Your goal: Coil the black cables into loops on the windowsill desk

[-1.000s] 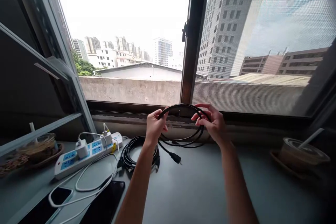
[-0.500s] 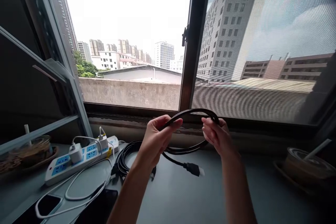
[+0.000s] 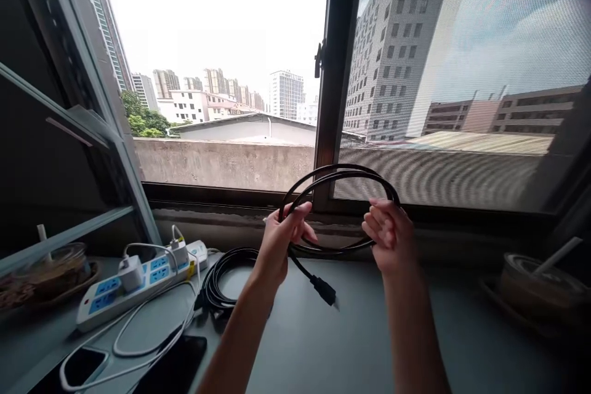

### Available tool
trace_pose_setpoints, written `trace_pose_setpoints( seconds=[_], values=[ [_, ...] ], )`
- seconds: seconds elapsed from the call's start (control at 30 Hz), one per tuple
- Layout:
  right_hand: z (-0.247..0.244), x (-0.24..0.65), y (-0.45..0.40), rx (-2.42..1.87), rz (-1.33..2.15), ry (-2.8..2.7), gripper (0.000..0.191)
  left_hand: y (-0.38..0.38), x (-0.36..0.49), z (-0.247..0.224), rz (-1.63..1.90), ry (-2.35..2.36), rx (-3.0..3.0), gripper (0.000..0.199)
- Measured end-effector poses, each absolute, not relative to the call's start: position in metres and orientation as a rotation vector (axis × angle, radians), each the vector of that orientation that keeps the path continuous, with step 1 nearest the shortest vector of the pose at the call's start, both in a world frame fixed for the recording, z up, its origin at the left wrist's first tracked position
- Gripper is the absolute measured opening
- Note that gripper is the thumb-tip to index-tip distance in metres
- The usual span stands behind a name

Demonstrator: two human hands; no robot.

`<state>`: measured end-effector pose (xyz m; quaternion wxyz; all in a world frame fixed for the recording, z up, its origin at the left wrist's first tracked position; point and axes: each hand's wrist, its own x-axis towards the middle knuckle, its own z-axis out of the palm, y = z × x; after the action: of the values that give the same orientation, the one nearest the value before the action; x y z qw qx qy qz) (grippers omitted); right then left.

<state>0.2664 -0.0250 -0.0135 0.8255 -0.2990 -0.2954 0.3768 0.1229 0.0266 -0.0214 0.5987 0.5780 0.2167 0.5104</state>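
Note:
A black cable [image 3: 341, 175] is looped into a coil and held up in front of the window, above the grey table. My left hand [image 3: 284, 240] grips the coil's left side between thumb and fingers. On the right side, my right hand [image 3: 388, 231] is closed round the coil with its fingers curled. One plug [image 3: 324, 290] of the cable hangs below the loop, to the right of my left hand. Another coil of black cable [image 3: 215, 277] lies on the table, partly hidden by my left forearm.
A white power strip [image 3: 99, 305] with chargers and white cables sits at the left. Near it are a phone [image 3: 85, 363] and a dark flat object [image 3: 178, 363]. Cups with straws stand at the far left [image 3: 62, 265] and far right [image 3: 530, 283].
The held loop has opened wider and risen, with its strands more spread. My right hand has shifted slightly right, and the hanging plug has swung left.

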Motion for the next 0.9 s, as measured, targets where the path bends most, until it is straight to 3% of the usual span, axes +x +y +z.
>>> trace_pose_setpoints(
  seconds=[0.17, 0.37, 0.6, 0.77, 0.9],
  values=[
    [-0.021, 0.265, -0.019, -0.669, 0.694, -0.713, 0.044, 0.034, 0.123, -0.026, 1.108, 0.495, 1.271, 0.050],
    [-0.034, 0.277, -0.012, -1.079, 0.507, -1.043, 0.038, 0.029, 0.106, -0.015, 1.118, 0.497, 1.164, 0.054],
    [-0.023, 0.259, -0.026, -0.844, 0.798, -1.026, 0.055, 0.048, 0.127, -0.036, 1.260, 0.602, 1.244, 0.045],
    [-0.018, 0.252, -0.041, -0.988, 0.492, -1.031, 0.045, 0.064, 0.152, -0.071, 0.954, 0.797, 1.432, 0.036],
    [-0.015, 0.249, -0.051, -1.045, 0.264, -1.216, 0.042, 0.056, 0.158, -0.082, 0.348, 0.700, 1.513, 0.060]
  ],
)
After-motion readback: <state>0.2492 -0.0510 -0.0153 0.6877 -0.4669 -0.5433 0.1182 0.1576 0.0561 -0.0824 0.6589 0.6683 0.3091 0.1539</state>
